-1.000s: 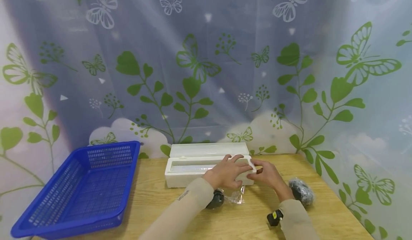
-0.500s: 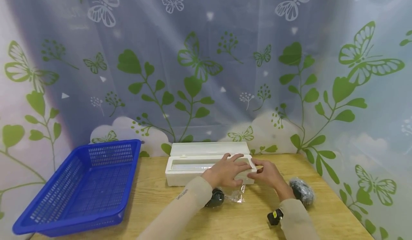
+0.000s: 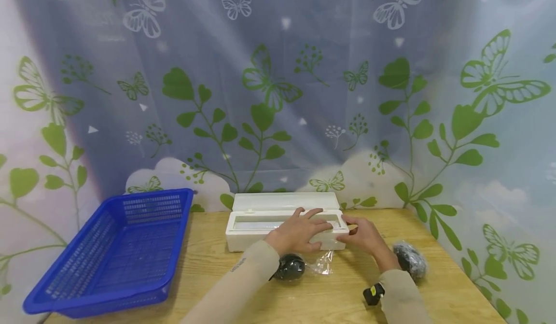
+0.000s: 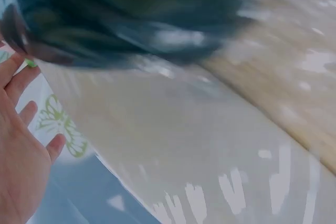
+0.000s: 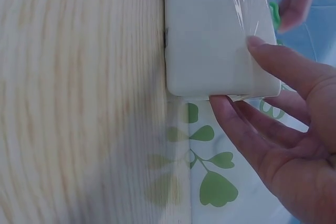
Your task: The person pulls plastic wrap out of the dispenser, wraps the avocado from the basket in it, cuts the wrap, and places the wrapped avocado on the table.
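Note:
A long white box [image 3: 247, 241] with its lid [image 3: 284, 201] tipped back stands on the wooden table near the curtain. My left hand [image 3: 297, 231] reaches over its right half, fingers spread across the opening. At the box's right end is my right hand [image 3: 364, 234]. The right wrist view shows its thumb [image 5: 265, 51] on the front face and a fingertip against the end, gripping the corner. In front of the box, by my left wrist, lies a dark rounded item [image 3: 290, 267] in clear plastic. The box's contents are partly hidden by my left hand.
A blue plastic basket [image 3: 162, 290] occupies the left of the table. To the right, beside my right sleeve, sits another dark item in clear plastic [image 3: 409, 260]. A printed curtain [image 3: 278, 135] hangs right behind the box.
My left hand has slid slightly left over the box, and more of the dark item by its wrist shows. My right hand keeps its place at the box's end.

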Tool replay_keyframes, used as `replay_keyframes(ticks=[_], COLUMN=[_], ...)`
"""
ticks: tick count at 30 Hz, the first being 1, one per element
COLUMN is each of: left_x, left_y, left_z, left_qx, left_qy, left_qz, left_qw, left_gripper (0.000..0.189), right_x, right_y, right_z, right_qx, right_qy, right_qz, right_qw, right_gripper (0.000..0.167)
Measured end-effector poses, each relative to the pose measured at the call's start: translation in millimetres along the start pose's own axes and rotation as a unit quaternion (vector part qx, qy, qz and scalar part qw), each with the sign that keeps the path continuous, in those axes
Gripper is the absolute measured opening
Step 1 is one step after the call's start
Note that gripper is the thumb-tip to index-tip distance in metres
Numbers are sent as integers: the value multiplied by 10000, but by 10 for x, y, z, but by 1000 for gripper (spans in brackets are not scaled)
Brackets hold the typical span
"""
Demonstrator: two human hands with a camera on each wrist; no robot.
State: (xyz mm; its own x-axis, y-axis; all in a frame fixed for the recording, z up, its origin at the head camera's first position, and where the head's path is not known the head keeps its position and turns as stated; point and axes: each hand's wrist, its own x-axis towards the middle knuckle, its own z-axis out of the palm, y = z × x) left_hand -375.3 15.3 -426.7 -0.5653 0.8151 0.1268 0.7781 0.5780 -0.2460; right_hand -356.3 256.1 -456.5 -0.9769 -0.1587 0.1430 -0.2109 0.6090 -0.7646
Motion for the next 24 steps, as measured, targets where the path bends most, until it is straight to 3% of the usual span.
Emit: replay_keyframes(ticks=[12, 24], left_x=[-155, -190], left_y=[-111, -161], left_z=[35, 83], left_qx=[-395, -416], left_qy=[264, 559], left_qz=[71, 224], left_qw=[9988, 9973], left_gripper=[51, 50], right_x=[-5, 14], right_y=[8, 46], right_z=[-11, -18], right_qx=[147, 91], right_qy=[-23, -18], right_qz=[275, 90], right_qw=[9995, 9999], right_gripper=[75, 75])
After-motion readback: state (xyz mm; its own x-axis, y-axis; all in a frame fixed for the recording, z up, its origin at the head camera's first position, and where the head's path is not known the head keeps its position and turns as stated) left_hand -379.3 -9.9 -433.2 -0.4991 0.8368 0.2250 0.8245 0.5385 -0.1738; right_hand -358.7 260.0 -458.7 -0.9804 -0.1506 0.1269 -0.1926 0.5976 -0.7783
